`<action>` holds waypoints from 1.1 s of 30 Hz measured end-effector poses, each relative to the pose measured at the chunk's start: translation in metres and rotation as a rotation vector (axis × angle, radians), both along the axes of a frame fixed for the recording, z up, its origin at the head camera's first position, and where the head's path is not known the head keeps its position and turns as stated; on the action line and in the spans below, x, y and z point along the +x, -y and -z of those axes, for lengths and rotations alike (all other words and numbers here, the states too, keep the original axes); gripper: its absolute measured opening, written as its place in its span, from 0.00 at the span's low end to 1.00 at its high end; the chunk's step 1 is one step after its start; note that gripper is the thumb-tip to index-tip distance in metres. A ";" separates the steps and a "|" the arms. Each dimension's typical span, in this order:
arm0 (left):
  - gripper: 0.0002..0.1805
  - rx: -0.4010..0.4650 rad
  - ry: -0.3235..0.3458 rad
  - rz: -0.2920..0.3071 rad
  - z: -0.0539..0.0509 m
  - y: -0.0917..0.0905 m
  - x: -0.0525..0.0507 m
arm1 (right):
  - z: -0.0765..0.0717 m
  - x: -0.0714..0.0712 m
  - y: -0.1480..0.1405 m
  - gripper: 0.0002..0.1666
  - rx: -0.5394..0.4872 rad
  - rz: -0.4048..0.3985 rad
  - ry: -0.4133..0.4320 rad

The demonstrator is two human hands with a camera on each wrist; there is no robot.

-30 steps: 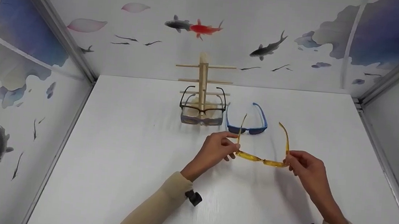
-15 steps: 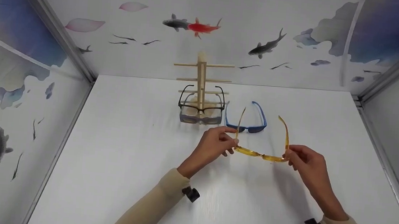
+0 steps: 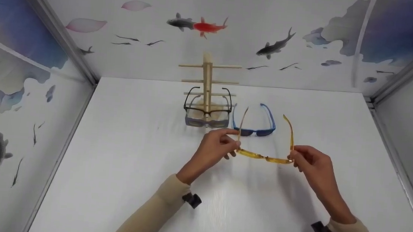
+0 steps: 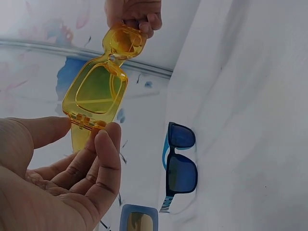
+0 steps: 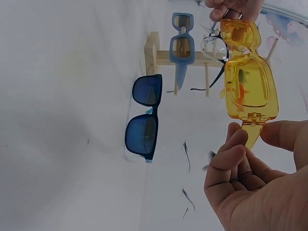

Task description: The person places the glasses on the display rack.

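Both hands hold a pair of yellow see-through glasses [image 3: 251,154] above the table, its arms unfolded and pointing away from me. The left hand [image 3: 213,148] pinches the left hinge corner between thumb and fingers; the right hand [image 3: 314,166] pinches the right one. In the right wrist view, the yellow glasses [image 5: 250,84] show thick frames and tinted lenses. Behind them, blue sunglasses [image 3: 274,122] with dark lenses rest on the table, arms spread. A wooden glasses rack [image 3: 208,73] carries black-rimmed glasses [image 3: 207,112] and, below, grey-blue sunglasses [image 3: 206,122].
The rack stands near the back edge of the white table [image 3: 133,143], with bare upper pegs [image 3: 229,67]. Printed panels with fish enclose the back and sides. The blue sunglasses lie just right of the rack.
The hands have carried the yellow glasses slightly away from me and a little left, keeping their pinch at both corners. The rack and the other glasses stay put.
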State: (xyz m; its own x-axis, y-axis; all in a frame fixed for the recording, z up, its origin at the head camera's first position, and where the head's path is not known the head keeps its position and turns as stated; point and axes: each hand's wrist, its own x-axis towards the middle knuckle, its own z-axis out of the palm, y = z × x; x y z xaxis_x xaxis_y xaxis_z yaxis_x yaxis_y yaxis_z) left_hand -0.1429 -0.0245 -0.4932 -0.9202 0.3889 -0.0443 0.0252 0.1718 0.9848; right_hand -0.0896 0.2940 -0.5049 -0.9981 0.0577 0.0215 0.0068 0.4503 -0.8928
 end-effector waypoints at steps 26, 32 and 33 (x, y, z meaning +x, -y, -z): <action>0.23 -0.002 -0.037 -0.037 -0.016 0.024 0.000 | -0.017 -0.011 0.023 0.14 -0.028 -0.047 -0.077; 0.23 0.002 -0.048 -0.050 -0.019 0.032 -0.001 | -0.020 -0.016 0.030 0.14 -0.035 -0.057 -0.090; 0.23 0.003 -0.049 -0.053 -0.019 0.033 -0.002 | -0.021 -0.017 0.031 0.14 -0.035 -0.057 -0.093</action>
